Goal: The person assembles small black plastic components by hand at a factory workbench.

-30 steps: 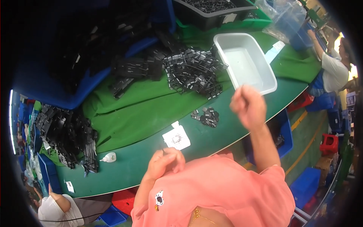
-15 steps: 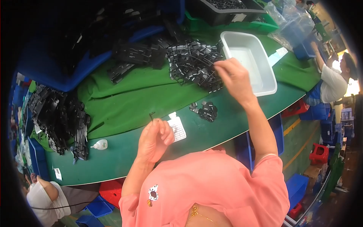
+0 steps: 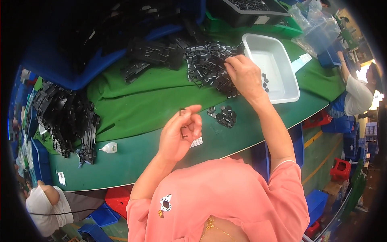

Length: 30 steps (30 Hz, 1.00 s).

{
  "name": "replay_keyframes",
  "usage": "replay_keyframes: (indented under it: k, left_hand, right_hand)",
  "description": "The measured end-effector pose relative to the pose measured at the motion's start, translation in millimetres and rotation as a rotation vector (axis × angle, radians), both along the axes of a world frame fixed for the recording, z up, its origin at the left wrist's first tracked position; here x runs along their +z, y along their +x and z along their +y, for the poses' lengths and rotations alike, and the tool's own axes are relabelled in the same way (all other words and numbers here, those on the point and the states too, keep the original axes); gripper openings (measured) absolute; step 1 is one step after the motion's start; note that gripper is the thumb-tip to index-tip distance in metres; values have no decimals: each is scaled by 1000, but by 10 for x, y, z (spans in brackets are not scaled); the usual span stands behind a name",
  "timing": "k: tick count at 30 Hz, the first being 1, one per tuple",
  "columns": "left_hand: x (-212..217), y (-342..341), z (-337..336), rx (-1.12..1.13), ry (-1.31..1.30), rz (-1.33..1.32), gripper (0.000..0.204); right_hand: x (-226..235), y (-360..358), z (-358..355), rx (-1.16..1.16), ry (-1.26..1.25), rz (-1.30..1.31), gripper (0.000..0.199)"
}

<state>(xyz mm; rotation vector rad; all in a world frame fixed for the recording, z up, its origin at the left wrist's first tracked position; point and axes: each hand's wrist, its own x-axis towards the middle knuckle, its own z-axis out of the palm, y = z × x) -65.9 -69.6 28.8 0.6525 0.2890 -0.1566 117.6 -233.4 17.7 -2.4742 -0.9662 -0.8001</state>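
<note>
My left hand is raised over the near side of the table, its fingers curled around a thin black bracket-shaped part, whose ends show by the thumb and in the palm. To the right, my right hand reaches to the edge of a heap of small black plastic parts. Its thumb and fingertips are pinched together; whatever lies between them blends into the heap. A smaller cluster of black pieces lies on the table between both hands.
A white tub stands right of the heap. Black parts are piled at left, near a small white bottle. A printed card lies partly behind my left hand. Blue bins and a black crate stand farther back.
My left hand has moved up and to the right, turning so that more of the bracket-shaped part shows. My right hand remains at the heap, shifted slightly left along it.
</note>
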Motion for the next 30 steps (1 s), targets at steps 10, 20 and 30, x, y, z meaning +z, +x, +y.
replay_keyframes:
  k: [10, 20, 30]
  left_hand:
    - [-59, 402, -209, -38, 61, 127, 23]
    - [-227, 127, -88, -12, 568, -234, 31]
    - [-55, -456, 271, -548, 338, -11, 38]
  right_hand:
    - [172, -372, 60, 188, 187, -116, 12]
    - [210, -1145, 73, 554, 300, 188, 22]
    - [232, -1437, 167, 591, 491, 1897, 27]
